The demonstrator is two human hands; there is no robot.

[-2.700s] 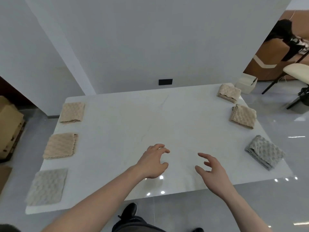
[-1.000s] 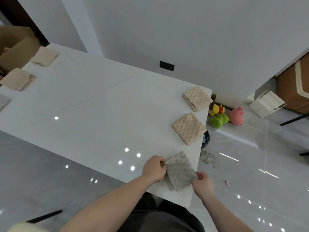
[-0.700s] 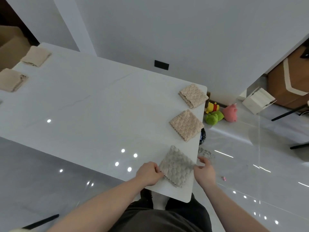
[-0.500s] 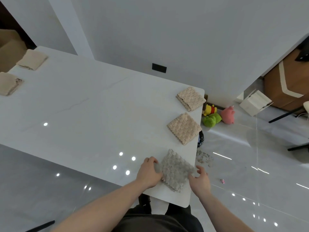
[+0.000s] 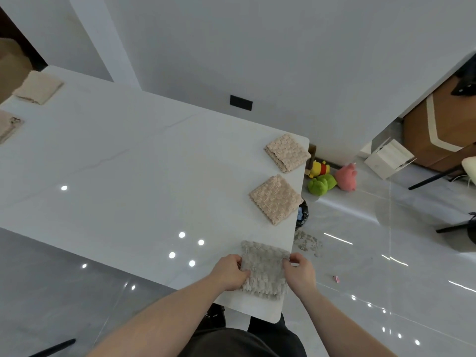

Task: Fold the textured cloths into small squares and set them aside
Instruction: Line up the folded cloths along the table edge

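Note:
A folded grey textured cloth (image 5: pixel 264 269) lies at the near right corner of the white table (image 5: pixel 134 176). My left hand (image 5: pixel 228 273) grips its left edge and my right hand (image 5: pixel 298 273) pinches its right edge. Two folded beige cloths lie along the table's right edge, one (image 5: pixel 275 198) just beyond the grey one, the other (image 5: pixel 287 152) at the far corner. Two more beige cloths (image 5: pixel 38 87) (image 5: pixel 7 126) lie at the table's far left.
Plush toys (image 5: pixel 332 177) sit on the glossy floor to the right of the table, with a white box (image 5: pixel 386 158) and chair legs (image 5: pixel 435 179) beyond. A grey patch (image 5: pixel 307 243) lies on the floor near the table edge. A wall stands behind the table.
I turned from the table's middle to its right corner and took hold of the grey cloth with both hands. Over the last second it has been turned squarer to me.

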